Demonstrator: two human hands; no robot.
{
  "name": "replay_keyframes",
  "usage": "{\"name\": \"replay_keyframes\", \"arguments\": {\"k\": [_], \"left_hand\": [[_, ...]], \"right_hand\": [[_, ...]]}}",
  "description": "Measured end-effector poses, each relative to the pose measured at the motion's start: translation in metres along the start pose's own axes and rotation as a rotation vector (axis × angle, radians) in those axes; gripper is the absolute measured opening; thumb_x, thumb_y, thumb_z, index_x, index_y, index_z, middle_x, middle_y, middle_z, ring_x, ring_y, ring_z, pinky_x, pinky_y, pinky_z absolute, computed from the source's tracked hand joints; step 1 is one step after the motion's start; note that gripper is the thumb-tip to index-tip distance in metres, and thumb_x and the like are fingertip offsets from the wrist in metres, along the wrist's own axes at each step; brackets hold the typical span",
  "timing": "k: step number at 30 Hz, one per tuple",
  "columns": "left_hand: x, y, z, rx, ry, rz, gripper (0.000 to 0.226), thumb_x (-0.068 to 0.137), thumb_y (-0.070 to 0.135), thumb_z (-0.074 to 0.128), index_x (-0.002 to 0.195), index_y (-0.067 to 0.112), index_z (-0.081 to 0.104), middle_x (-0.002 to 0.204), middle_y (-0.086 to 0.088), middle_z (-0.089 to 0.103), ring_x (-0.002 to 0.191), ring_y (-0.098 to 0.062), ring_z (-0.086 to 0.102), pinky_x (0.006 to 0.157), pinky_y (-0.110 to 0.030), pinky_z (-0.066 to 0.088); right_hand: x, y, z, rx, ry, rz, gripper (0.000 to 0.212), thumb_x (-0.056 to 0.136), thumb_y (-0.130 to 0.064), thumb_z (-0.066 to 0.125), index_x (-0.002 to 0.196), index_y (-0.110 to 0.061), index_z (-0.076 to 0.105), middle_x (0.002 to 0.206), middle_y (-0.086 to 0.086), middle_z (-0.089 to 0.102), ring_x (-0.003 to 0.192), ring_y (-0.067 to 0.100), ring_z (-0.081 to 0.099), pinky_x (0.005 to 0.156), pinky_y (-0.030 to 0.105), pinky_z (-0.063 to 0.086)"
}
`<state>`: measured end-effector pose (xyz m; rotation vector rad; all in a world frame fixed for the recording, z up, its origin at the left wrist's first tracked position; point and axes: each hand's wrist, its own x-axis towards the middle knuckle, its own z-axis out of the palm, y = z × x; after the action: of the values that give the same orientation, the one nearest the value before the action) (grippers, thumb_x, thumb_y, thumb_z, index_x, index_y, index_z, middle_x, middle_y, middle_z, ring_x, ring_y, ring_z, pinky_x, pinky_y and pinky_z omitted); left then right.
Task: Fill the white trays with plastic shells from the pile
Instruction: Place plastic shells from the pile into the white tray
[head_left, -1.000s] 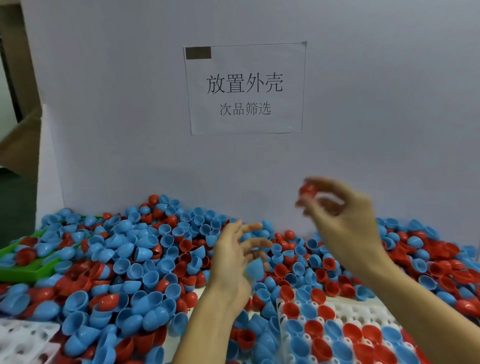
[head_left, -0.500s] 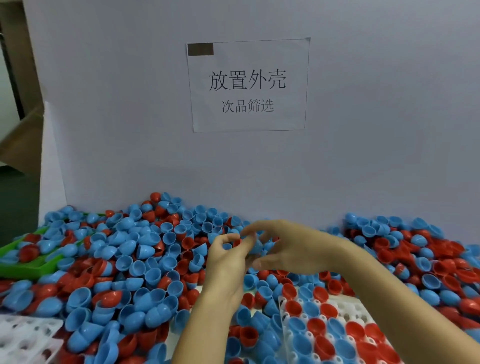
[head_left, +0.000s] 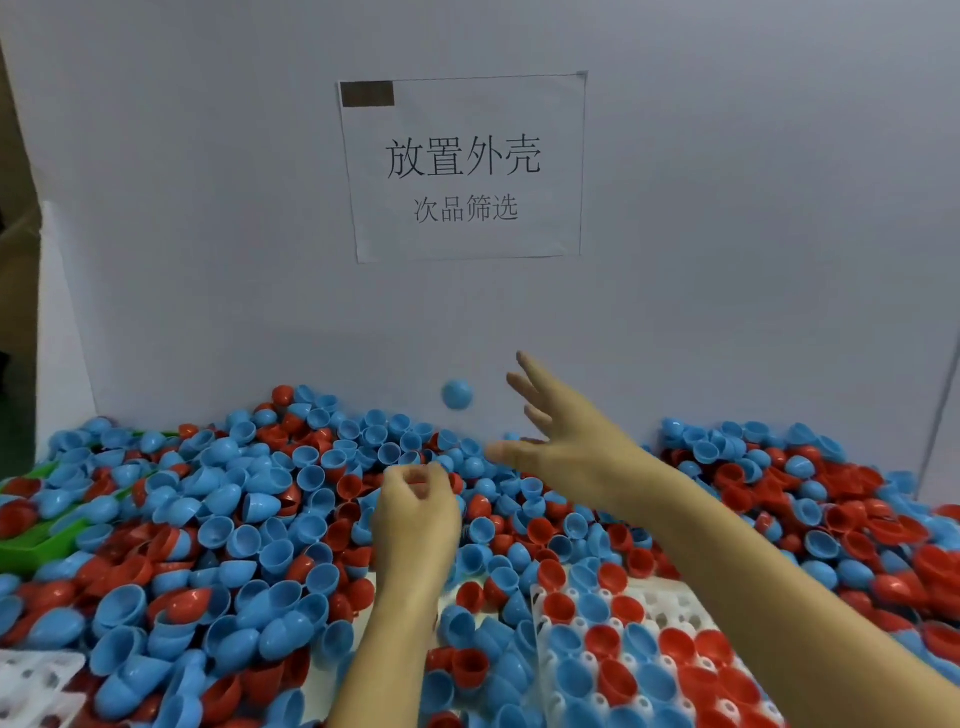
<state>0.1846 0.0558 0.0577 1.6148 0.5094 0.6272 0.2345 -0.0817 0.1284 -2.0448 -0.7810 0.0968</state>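
Our right hand (head_left: 566, 441) is spread wide, holding nothing, with a blue shell (head_left: 457, 394) in mid-air beside it. Our left hand (head_left: 415, 512) pinches something red, perhaps a shell. The airborne shell could bounce off the pile (head_left: 249, 509) of glossy blue and red cups, missing the half-filled white tray (head_left: 670, 608).

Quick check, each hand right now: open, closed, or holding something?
Left hand: fingers curled, pinching a small red plastic shell.
Right hand: open, fingers spread, holding nothing; a blue plastic shell is in the air beside it.
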Motion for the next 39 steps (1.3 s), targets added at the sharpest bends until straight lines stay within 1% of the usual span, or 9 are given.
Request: {"name": "replay_keyframes", "arguments": {"k": [4,8,14,18,25,28,30,33,39], "left_hand": [[0.005,-0.009,-0.003,0.239,-0.039,0.034,0.009,0.100,0.018,0.048,0.105,0.016,0.055,0.085,0.008,0.057,0.071,-0.003,0.051,0.055,-0.023,0.035],[0.000,-0.015,0.000,0.452,-0.290,0.097,0.020,0.100,0.019,0.052,0.088,0.019,0.069,0.088,0.007,0.068,0.081,-0.005,0.061,0.064,-0.020,0.045],[-0.024,0.006,0.010,0.796,-0.627,0.293,0.021,0.102,0.026,0.054,0.117,0.023,0.067,0.116,0.007,0.066,0.100,-0.005,0.062,0.088,-0.022,0.051],[-0.047,0.039,0.010,0.812,-0.797,0.382,0.020,0.101,0.035,0.053,0.119,0.036,0.063,0.105,0.020,0.062,0.080,0.005,0.061,0.068,-0.012,0.047],[0.001,0.048,0.067,0.806,-0.598,0.389,0.032,0.093,0.033,0.066,0.124,0.033,0.057,0.126,0.004,0.055,0.084,-0.003,0.057,0.059,-0.012,0.039],[0.034,0.021,0.099,0.913,-0.571,0.333,0.058,0.087,0.041,0.072,0.139,0.030,0.049,0.146,-0.005,0.044,0.122,-0.022,0.051,0.089,-0.027,0.051],[0.056,0.002,0.114,1.092,-0.608,0.251,0.083,0.083,0.053,0.073,0.153,0.036,0.032,0.161,-0.010,0.023,0.147,-0.041,0.023,0.115,-0.052,0.036],[0.082,-0.015,0.134,1.372,-0.722,0.132,0.106,0.079,0.068,0.068,0.159,0.043,0.003,0.166,-0.014,-0.015,0.148,-0.054,-0.013,0.118,-0.066,0.010],[0.104,-0.035,0.161,1.425,-0.591,0.084,0.113,0.074,0.059,0.074,0.158,0.037,0.002,0.162,-0.020,-0.024,0.145,-0.055,-0.017,0.117,-0.062,0.016]], "right_hand": [[-0.011,0.010,-0.011,-0.238,-0.061,0.025,0.062,0.100,-0.012,0.055,0.154,-0.027,0.029,0.156,-0.006,0.038,0.140,0.020,0.044,0.112,0.035,0.041],[-0.054,0.033,-0.038,-0.424,-0.174,0.142,0.045,0.103,-0.018,0.050,0.145,-0.033,0.047,0.147,-0.015,0.049,0.126,0.003,0.053,0.110,0.028,0.041],[-0.101,0.044,-0.084,-0.469,-0.080,0.215,0.033,0.103,-0.024,0.050,0.132,-0.040,0.057,0.135,-0.024,0.056,0.114,-0.004,0.058,0.100,0.017,0.045],[-0.115,0.034,-0.104,-0.410,-0.019,0.156,0.030,0.101,-0.031,0.052,0.114,-0.058,0.054,0.122,-0.031,0.060,0.104,-0.011,0.060,0.090,0.015,0.049],[-0.134,0.024,-0.126,-0.309,0.073,0.105,0.028,0.094,-0.044,0.054,0.119,-0.056,0.058,0.109,-0.036,0.066,0.103,-0.014,0.061,0.099,0.024,0.051],[-0.140,0.022,-0.134,-0.287,0.106,0.071,0.043,0.074,-0.067,0.046,0.117,-0.063,0.056,0.108,-0.044,0.061,0.102,-0.018,0.059,0.099,0.025,0.050],[-0.141,0.024,-0.139,-0.289,0.142,0.036,0.053,0.064,-0.073,0.041,0.115,-0.066,0.054,0.106,-0.045,0.061,0.100,-0.020,0.058,0.098,0.025,0.051],[-0.140,0.027,-0.140,-0.244,0.164,0.005,0.038,0.076,-0.064,0.052,0.114,-0.065,0.054,0.105,-0.042,0.063,0.098,-0.018,0.060,0.095,0.026,0.053],[-0.136,0.029,-0.138,-0.233,0.149,-0.009,0.042,0.077,-0.057,0.046,0.118,-0.061,0.055,0.108,-0.039,0.063,0.099,-0.019,0.058,0.090,0.018,0.051]]}}
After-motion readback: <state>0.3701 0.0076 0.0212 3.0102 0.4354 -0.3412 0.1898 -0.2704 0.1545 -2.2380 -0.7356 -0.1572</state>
